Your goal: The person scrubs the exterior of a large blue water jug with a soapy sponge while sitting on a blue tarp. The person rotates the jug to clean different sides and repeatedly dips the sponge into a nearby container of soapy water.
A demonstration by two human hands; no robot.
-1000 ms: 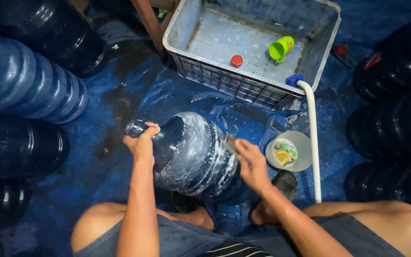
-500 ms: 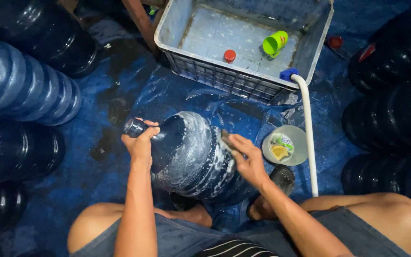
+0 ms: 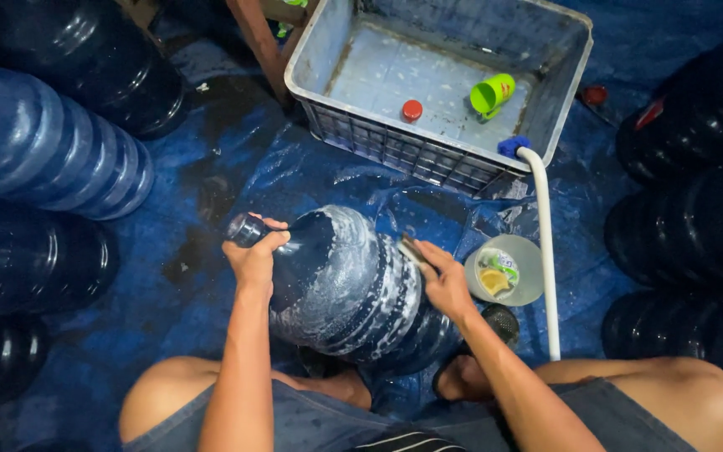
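Head view: my left hand (image 3: 254, 258) grips the soapy jug (image 3: 353, 289) by its neck to steady it, while my right hand (image 3: 445, 283) presses a scrubber (image 3: 412, 249) on its side.

Glossy blue translucent plastic water jug (image 3: 353, 289), wet, soap-streaked. Matt grey plastic crate (image 3: 437, 159), latticed wall. Smooth white plastic hose (image 3: 546, 251). Wet, wrinkled blue tarpaulin (image 3: 211, 192).

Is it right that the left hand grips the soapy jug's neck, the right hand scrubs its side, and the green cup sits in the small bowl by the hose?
Not quite. The head view shows the green cup lying in the grey crate, not the small bowl. Left hand grips the jug neck; right hand scrubs its side.
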